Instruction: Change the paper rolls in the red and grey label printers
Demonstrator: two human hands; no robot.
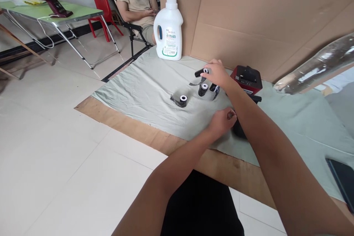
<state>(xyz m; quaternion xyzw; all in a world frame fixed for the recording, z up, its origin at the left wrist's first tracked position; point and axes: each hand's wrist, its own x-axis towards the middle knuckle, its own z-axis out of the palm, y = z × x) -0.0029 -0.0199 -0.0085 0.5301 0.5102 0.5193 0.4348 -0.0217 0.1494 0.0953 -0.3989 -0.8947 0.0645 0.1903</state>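
From my seat at the far end, the biggest thing in view is the cardboard wall (249,18) standing behind the work area. Below it a pale green cloth (143,84) is spread over a cardboard sheet (116,120) on the tiled floor. A white detergent bottle (168,29) stands upright at the cloth's back edge. Beyond it a seated person (135,0) sits in a folding chair, well apart from my hands. A red device (247,78) rests on the cloth near the wall, and a dark phone (343,180) lies flat at the far right. My right hand (218,73) reaches forward, its fingers pinched around a black roll (202,71) with a white core, held sideways above the cloth just left of the red device. My left hand (221,121) sits on the cloth, its fingers curled in beside a dark object (238,129) that my right forearm mostly hides. I cannot tell whether they grip anything. Three more rolls (182,99) lie on the cloth below the right hand, two close together and one further left. I judge the held roll light and fairly stiff at the core, with a smooth wound film that could loosen or slip, so it is best held across the wound body or by the core ends.
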